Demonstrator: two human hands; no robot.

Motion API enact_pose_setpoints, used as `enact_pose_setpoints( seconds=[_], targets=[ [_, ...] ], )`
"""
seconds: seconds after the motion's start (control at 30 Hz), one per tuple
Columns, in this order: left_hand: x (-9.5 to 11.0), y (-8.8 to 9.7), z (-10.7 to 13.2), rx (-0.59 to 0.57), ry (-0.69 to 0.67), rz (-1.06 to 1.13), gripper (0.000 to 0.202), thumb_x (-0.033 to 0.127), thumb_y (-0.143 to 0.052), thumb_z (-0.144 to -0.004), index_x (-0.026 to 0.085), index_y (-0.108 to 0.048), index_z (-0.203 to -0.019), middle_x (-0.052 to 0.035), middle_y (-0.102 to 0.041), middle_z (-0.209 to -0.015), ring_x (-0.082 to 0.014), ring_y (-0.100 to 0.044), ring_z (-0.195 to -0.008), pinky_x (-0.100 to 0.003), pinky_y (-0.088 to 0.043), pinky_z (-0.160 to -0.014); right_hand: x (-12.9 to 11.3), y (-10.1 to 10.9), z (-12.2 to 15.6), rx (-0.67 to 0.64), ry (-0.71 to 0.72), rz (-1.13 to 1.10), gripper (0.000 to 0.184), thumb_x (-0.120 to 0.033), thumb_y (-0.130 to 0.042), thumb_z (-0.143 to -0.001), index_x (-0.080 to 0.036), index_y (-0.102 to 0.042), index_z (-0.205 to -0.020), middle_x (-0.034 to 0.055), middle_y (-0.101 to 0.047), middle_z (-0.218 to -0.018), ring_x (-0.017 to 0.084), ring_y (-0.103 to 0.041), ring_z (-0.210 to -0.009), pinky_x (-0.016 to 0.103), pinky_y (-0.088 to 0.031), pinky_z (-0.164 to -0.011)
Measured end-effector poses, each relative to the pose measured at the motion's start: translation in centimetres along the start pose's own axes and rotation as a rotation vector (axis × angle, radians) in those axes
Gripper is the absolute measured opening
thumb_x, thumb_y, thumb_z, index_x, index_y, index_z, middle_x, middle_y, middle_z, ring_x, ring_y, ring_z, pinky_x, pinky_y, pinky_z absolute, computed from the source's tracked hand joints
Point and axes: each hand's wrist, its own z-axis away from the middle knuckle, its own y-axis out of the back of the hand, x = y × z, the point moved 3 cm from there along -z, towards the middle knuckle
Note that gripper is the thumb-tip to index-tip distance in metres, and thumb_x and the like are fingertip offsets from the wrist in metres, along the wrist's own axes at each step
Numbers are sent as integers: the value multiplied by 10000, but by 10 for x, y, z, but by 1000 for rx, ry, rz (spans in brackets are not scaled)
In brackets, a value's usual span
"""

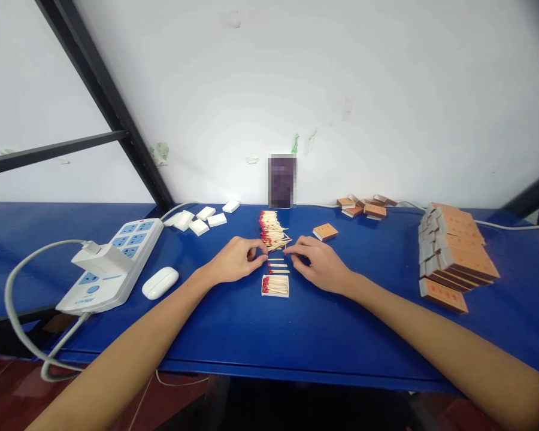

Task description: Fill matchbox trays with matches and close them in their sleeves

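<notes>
My left hand (237, 258) is at the lower left of a pile of red-headed matches (273, 230), its thumb and index tips close together. Anything between those tips is too small to make out. Opposite it, my right hand (317, 263) has its index finger stretched toward the bare ends of the lowest matches, thumb a little apart. Several loose matches (278, 265) lie in separate rows between the hands. Just below them a white matchbox tray (275, 295) holds a layer of matches, red heads to the left.
White matchbox trays (199, 227) lie at the back left, near a white power strip (137, 251) and a white oval case (160, 282). One orange matchbox sleeve (325, 231) lies right of the pile. More sleeves (368, 207) are behind, and a stack of matchboxes (462, 245) stands far right.
</notes>
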Motion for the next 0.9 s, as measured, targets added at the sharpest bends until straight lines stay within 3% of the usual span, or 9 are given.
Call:
enact_pose_setpoints(
  seconds=[0.13,0.53,0.73,0.9],
  targets=[
    [2,0,0,-15,-1,-11,181,341,-583,-904,198,-684,-947,68,-477,-568,-85,-444,-504,-229,-337,-547,0,-2,0,-14,58,40,292,-171,-515,-923,-196,-724,-1126,83,-675,-1074,215,-595,-954,372,-493,-844],
    [2,-1,1,-28,-8,-77,165,291,-565,-911,196,-700,-924,60,-507,-571,-86,-443,-509,-227,-332,-561,0,-3,-1,21,55,21,181,-87,-549,-855,-190,-697,-867,70,-700,-1069,207,-593,-939,363,-447,-842],
    [7,-2,1,-42,-14,-111,153,279,-563,-911,198,-692,-919,57,-527,-582,-88,-457,-522,-228,-312,-567,-2,-3,-1,-35,47,22,173,-73,-550,-863,-194,-669,-832,32,-734,-934,197,-609,-912,391,-342,-893],
    [9,-3,1,-52,-11,-140,147,282,-566,-907,200,-689,-908,60,-513,-565,-87,-432,-505,-228,-293,-558,-1,-3,0,-32,69,-36,162,-86,-574,-866,-192,-692,-899,27,-726,-889,166,-631,-818,345,-372,-833]
  ],
)
